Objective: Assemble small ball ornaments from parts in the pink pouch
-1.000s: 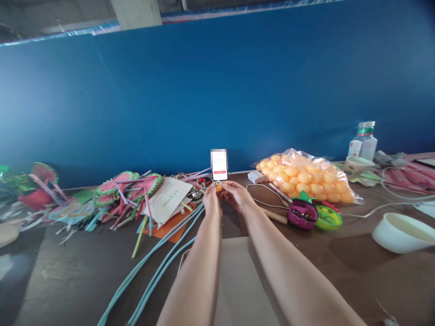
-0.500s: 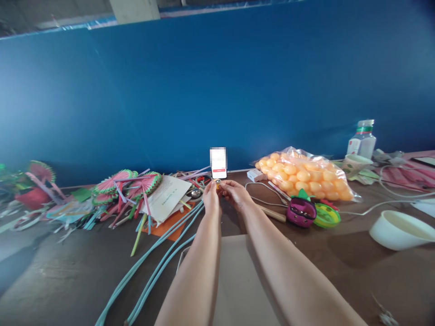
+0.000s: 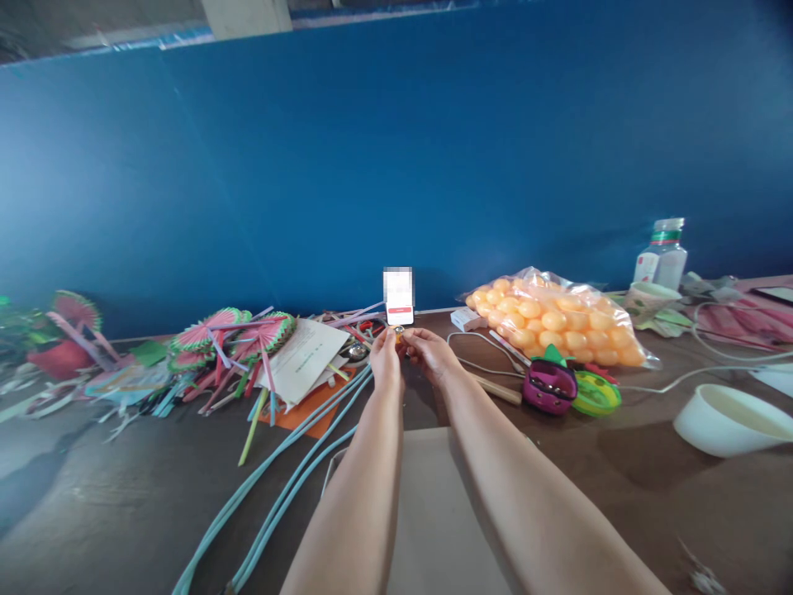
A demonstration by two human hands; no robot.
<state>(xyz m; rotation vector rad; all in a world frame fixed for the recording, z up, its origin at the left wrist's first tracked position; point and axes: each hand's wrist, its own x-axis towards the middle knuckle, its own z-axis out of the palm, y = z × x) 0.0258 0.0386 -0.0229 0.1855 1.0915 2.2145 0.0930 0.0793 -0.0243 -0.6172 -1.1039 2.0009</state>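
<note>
My left hand (image 3: 385,364) and my right hand (image 3: 429,354) are stretched far forward and meet in front of an upright phone (image 3: 400,312) with a lit screen. Between their fingertips is a small yellow-orange thing (image 3: 400,333) with a shiny silvery top, too small to name. Both hands are closed in a pinch around it, and the fingers hide most of it. Below my forearms lies a flat beige tray or lid (image 3: 434,512).
Light-blue cables (image 3: 278,487), papers (image 3: 303,359) and pink-green paper fans (image 3: 214,330) lie on the left. To the right are a bag of orange balls (image 3: 551,318), a purple pouch (image 3: 549,388), a wooden stick (image 3: 499,390), a white cup (image 3: 731,420) and a bottle (image 3: 662,258).
Both hands stay in nearly the same place. The small thing's silvery top shows slightly more between the fingertips; nothing else has visibly moved.
</note>
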